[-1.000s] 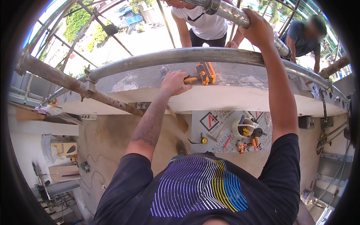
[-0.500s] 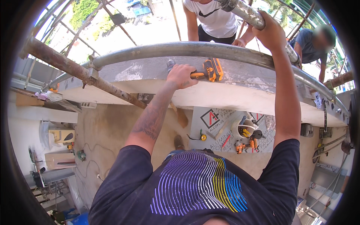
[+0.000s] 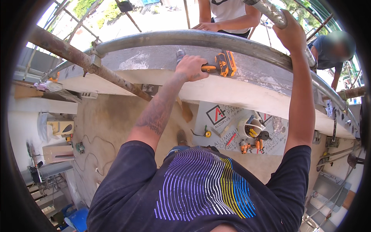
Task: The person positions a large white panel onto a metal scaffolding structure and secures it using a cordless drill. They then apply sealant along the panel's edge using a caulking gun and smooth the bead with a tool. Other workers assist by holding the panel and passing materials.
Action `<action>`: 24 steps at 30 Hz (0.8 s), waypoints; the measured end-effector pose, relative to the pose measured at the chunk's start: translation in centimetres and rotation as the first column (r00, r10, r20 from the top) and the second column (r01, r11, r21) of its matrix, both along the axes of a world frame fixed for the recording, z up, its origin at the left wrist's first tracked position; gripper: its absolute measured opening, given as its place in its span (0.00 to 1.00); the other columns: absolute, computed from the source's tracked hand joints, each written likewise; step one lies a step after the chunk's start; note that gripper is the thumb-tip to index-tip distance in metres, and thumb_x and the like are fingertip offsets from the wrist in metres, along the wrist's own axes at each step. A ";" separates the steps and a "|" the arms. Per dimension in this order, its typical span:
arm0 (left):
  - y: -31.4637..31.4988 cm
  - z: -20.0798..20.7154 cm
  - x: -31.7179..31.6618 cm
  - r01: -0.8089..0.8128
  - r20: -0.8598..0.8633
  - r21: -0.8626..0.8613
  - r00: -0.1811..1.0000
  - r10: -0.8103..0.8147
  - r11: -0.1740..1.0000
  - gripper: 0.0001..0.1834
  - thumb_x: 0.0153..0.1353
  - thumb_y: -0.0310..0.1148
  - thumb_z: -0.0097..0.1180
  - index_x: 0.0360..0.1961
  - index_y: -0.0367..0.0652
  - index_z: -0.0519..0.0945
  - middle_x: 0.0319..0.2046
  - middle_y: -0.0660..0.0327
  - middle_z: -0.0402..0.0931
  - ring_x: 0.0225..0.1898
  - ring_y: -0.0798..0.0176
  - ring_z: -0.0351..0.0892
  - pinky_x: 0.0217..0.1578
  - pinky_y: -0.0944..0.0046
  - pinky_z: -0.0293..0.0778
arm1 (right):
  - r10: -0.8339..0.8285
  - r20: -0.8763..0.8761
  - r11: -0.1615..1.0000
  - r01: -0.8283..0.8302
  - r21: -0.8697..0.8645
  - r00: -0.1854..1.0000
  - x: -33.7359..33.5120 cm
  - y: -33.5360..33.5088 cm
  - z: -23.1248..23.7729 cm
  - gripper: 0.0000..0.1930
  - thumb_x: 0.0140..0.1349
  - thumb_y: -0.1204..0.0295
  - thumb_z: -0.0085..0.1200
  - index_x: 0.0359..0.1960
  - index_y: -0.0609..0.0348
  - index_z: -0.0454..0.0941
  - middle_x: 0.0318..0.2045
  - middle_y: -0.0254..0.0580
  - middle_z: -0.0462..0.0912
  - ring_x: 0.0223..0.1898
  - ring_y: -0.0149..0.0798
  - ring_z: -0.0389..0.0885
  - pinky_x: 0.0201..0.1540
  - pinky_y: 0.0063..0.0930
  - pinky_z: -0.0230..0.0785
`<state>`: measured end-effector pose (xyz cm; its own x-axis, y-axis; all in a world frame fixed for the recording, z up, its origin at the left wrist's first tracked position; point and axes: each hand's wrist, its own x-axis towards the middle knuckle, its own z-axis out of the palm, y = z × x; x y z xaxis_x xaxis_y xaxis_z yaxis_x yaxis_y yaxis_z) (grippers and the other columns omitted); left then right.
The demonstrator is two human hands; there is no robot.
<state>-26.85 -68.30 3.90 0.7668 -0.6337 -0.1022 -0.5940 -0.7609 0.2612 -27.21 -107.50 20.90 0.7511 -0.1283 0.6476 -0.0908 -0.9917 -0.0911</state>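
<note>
My left hand (image 3: 190,67) is stretched out to a grey board (image 3: 135,61) on the scaffold and grips the handle of a yellow and black cordless drill (image 3: 223,63), which lies against the board. A dark bit or fitting shows just above my knuckles. My right hand (image 3: 290,34) is raised to the upper right and is closed around a slanting metal scaffold pipe (image 3: 268,11). A curved steel rail (image 3: 154,38) runs across just beyond the drill.
A rusty diagonal pipe (image 3: 81,58) clamps to the rail at left. A person in a white shirt (image 3: 228,13) and another in blue (image 3: 328,48) stand beyond the rail. Far below lie a printed panel sheet (image 3: 216,120), power tools (image 3: 251,146) and cables.
The view has drifted and the rail and board sit higher in the picture. Both hands keep their grips, left on the drill and right on the pipe.
</note>
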 end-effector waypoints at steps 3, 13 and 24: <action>-0.1 0.1 0.0 0.008 -0.003 0.006 1.000 -0.008 1.000 0.26 0.62 0.54 0.66 0.55 0.48 0.89 0.55 0.53 0.88 0.64 0.49 0.84 0.69 0.48 0.71 | 0.006 0.002 1.000 -0.006 -0.023 1.000 0.2 -0.6 -0.3 0.37 0.60 0.53 0.69 0.74 0.38 0.80 0.58 0.50 0.92 0.57 0.59 0.91 0.60 0.53 0.83; -0.1 0.6 0.0 0.001 -0.026 0.047 1.000 0.000 0.999 0.28 0.64 0.54 0.65 0.59 0.50 0.88 0.57 0.54 0.87 0.66 0.51 0.83 0.70 0.49 0.71 | 0.001 -0.022 1.000 -0.001 -0.018 1.000 0.1 -0.3 0.0 0.37 0.61 0.50 0.70 0.74 0.37 0.80 0.57 0.49 0.92 0.58 0.58 0.91 0.61 0.52 0.82; -0.5 0.7 0.1 0.009 -0.022 0.038 1.000 -0.009 0.999 0.29 0.63 0.54 0.67 0.58 0.47 0.88 0.55 0.53 0.86 0.65 0.49 0.82 0.70 0.48 0.70 | 0.043 0.039 0.999 -0.042 -0.035 0.998 -0.7 -0.4 0.0 0.34 0.60 0.55 0.72 0.71 0.39 0.82 0.52 0.47 0.94 0.53 0.57 0.93 0.56 0.51 0.84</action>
